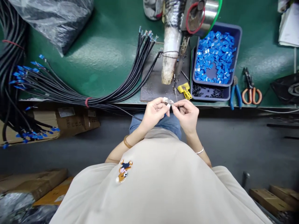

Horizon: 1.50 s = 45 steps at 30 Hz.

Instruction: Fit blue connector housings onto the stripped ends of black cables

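Note:
My left hand (156,111) and my right hand (187,114) meet at the bench edge, thumbs and fingers pinched together. Between the fingertips are thin wire ends (172,104), mostly hidden and too small to make out well. White wrapping covers a fingertip of my left hand. Just beyond the hands, a soldering iron (175,84) points down, with a thin strand of solder (176,94) below its tip. Beside it lies a yellow clip-like tool (185,90). A bundle of black cables (116,95) with stripped ends rests to the left, and one loose cable (127,111) runs toward my lap.
A tray of blue connectors (215,59) sits on a second tray of small black parts (207,91). Blue-handled cutters (235,93) and orange-handled pliers (251,90) lie to the right. More cables (14,62) hang at far left, near a plastic bag (58,21).

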{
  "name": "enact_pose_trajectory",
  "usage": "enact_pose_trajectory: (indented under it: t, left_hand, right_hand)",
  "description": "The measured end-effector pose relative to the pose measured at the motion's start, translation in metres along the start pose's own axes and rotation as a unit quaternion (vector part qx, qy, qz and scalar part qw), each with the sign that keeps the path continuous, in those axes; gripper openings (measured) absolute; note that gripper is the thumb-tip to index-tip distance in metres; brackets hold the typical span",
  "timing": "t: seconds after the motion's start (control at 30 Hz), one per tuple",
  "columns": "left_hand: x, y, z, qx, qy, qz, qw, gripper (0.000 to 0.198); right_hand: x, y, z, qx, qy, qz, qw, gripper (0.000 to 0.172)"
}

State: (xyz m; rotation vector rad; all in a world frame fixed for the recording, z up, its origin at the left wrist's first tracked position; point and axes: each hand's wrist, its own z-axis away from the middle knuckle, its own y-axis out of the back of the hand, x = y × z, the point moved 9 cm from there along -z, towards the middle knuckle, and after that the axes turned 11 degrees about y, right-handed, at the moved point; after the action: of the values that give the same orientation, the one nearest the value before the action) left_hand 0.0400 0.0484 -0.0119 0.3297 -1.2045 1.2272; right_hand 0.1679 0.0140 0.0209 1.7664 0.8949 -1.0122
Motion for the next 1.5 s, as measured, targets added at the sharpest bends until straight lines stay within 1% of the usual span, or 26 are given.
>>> enact_pose_trajectory:
  t: [0.1, 0.17, 0.27, 0.33, 0.43, 0.57, 0.87, 1.17, 1.3, 1.4, 1.5]
  left_hand:
    - [0.004, 0.0, -0.001, 0.003, 0.004, 0.003, 1.0, 0.03]
    - [0.008, 0.0, 0.0, 0.025, -0.017, -0.015, 0.999, 0.027]
    - [0.014, 0.0, 0.003, 0.07, -0.074, -0.077, 0.992, 0.02]
    - [0.018, -0.003, 0.005, 0.082, -0.112, -0.128, 0.982, 0.018]
    - [0.019, -0.007, 0.005, 0.077, -0.131, -0.168, 0.974, 0.016]
    - [0.019, -0.006, 0.004, 0.075, -0.131, -0.158, 0.976, 0.017]
    - [0.02, -0.006, 0.004, 0.055, -0.148, -0.132, 0.979, 0.019]
    - [0.021, -0.008, 0.008, 0.053, -0.158, -0.14, 0.976, 0.012]
    - [0.018, -0.008, 0.008, 0.059, -0.145, -0.154, 0.976, 0.011]
    - [0.012, -0.007, 0.006, 0.061, -0.111, -0.169, 0.977, 0.005]
    - [0.003, -0.006, 0.003, 0.047, -0.065, -0.144, 0.986, 0.017]
  right_hand:
    - [0.001, 0.011, -0.002, 0.049, 0.009, -0.02, 0.999, 0.011]
    - [0.003, 0.018, -0.003, 0.069, 0.005, -0.047, 0.997, 0.01]
    - [0.006, 0.022, -0.003, 0.063, -0.01, -0.06, 0.996, 0.011]
    - [0.008, 0.021, -0.002, 0.053, -0.027, -0.053, 0.997, 0.012]
    - [0.007, 0.015, -0.002, 0.032, -0.028, -0.051, 0.998, 0.012]
    - [0.003, 0.006, -0.003, 0.011, -0.011, -0.086, 0.996, 0.008]
    - [0.007, 0.001, 0.0, 0.037, -0.023, -0.147, 0.988, 0.006]
    - [0.002, 0.004, 0.0, 0.035, -0.004, -0.126, 0.991, 0.005]
    - [-0.002, 0.007, -0.001, 0.003, 0.009, -0.084, 0.996, 0.006]
    - [-0.005, 0.009, -0.002, -0.038, 0.012, -0.036, 0.999, 0.006]
    - [-0.007, 0.007, -0.005, -0.096, 0.013, 0.017, 0.995, 0.005]
